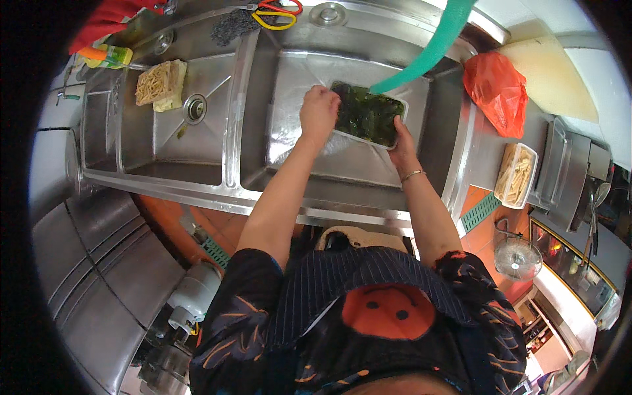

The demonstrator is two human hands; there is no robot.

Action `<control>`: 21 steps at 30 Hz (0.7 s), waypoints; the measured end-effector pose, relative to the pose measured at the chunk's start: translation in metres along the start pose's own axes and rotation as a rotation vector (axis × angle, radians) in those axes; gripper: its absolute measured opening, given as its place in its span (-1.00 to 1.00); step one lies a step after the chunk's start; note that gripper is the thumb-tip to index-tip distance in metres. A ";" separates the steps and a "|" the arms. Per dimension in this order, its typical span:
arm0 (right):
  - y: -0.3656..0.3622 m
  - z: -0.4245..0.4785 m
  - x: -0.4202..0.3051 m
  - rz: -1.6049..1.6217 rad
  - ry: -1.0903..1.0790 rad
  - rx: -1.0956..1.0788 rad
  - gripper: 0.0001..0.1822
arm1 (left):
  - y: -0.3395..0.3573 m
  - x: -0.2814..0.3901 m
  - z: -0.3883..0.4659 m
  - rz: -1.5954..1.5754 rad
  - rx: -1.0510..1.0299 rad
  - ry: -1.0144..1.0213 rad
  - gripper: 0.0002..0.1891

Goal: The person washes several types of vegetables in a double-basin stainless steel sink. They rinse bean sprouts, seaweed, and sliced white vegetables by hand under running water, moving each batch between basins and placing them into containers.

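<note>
A rectangular clear plastic container (364,140) full of wet, dark green leaves (368,116), perhaps seaweed, is held low in the right-hand sink basin (306,69). My right hand (404,143) grips its right end, thumb over the rim. At the left end, my left hand (320,111) has curled fingers against the rim and the leaves; whether they pinch anything is hidden. A green hose (424,64) hangs from above, its end at the container's far edge.
The left basin (197,143) holds bagged pale strips (158,85) beside a drain (195,108). Scissors (276,15) lie on a scouring pad (232,27) behind the divider. At right are a red plastic bag (496,94) and a tub of pale strips (516,175).
</note>
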State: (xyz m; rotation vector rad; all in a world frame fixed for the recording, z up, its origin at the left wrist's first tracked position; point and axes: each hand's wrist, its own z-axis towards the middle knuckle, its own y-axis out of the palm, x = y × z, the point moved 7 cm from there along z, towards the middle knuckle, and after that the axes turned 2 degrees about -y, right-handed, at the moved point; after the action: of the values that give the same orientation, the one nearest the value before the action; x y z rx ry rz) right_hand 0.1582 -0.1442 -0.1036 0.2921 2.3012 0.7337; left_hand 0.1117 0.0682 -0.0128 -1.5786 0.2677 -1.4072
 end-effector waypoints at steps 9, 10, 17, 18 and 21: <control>0.006 0.044 0.007 -0.052 0.023 -0.011 -0.49 | -0.024 -0.064 0.002 -0.227 0.023 -0.236 -0.56; 0.008 0.045 0.007 -0.084 0.027 -0.007 -0.48 | -0.016 -0.079 0.003 -0.309 -0.090 -0.384 -0.34; 0.028 0.053 0.018 -0.235 0.066 -0.040 -0.45 | 0.038 -0.119 -0.019 -0.925 -0.402 -0.959 -0.29; 0.024 0.057 0.018 -0.250 0.058 -0.030 -0.46 | 0.046 -0.121 -0.020 -1.018 -0.388 -0.968 -0.35; 0.053 0.042 -0.004 -0.502 0.003 0.116 -0.49 | 0.045 -0.122 -0.033 -1.134 -0.268 -1.063 -0.39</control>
State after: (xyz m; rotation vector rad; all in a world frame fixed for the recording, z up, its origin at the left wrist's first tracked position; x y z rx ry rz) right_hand 0.1903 -0.0846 -0.0957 -0.2329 2.2848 0.3458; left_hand 0.0644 0.1143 -0.1296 -2.6275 -1.2860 -1.0250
